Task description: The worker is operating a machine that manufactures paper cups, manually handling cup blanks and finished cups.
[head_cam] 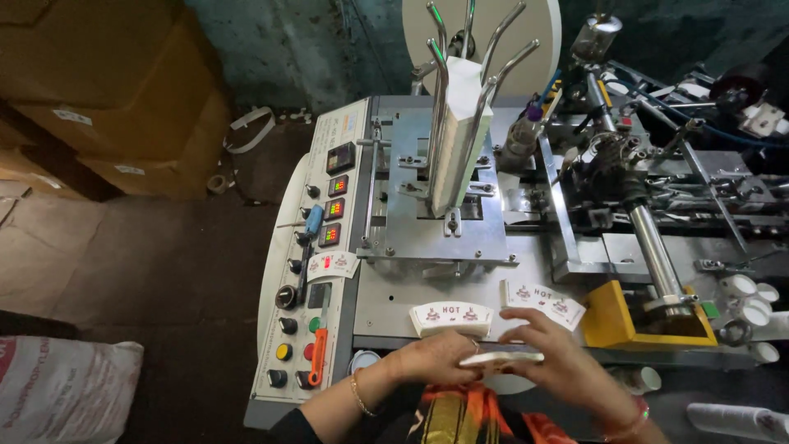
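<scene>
A: What step is shown?
B: Squaring a thin stack of cup blanks point(501, 357), pinched at its ends by the left hand point(436, 358) and right hand point(551, 349), both closed on it, just before the machine deck point(386, 304).
A: Orientation?
B: Lying flat, long axis left to right. Next probably calls for an even-edged grip.

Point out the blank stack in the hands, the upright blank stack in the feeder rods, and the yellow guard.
Held stack point(501, 357): head view, top face.
Feeder stack point(462, 136): head view, side face.
Yellow guard point(612, 316): head view, left face.
</scene>
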